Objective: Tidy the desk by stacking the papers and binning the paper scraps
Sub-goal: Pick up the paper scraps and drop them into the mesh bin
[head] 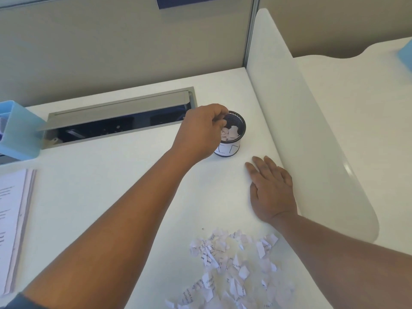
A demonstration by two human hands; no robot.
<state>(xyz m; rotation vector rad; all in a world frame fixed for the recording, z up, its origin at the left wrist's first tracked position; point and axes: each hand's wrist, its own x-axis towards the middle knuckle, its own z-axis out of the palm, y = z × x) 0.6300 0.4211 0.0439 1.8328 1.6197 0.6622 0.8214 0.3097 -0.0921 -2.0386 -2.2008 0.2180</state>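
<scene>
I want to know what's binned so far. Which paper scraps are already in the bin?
The few scraps inside the black mesh cup under the left hand; the big pile lies loose on the desk.

On the counter (133, 186) a mesh cup (234, 130) stands near the back right, just before the divider panel (301, 130), with paper scraps (230, 132) in it. The left hand (198, 132) hangs over the cup's left rim; the right hand (270, 190) lies flat in front of the cup. A scrap pile (231, 268) lies nearest, stacked papers (13, 230) far left, behind them an organiser (20, 130) beside the cable tray (120, 117)
</scene>
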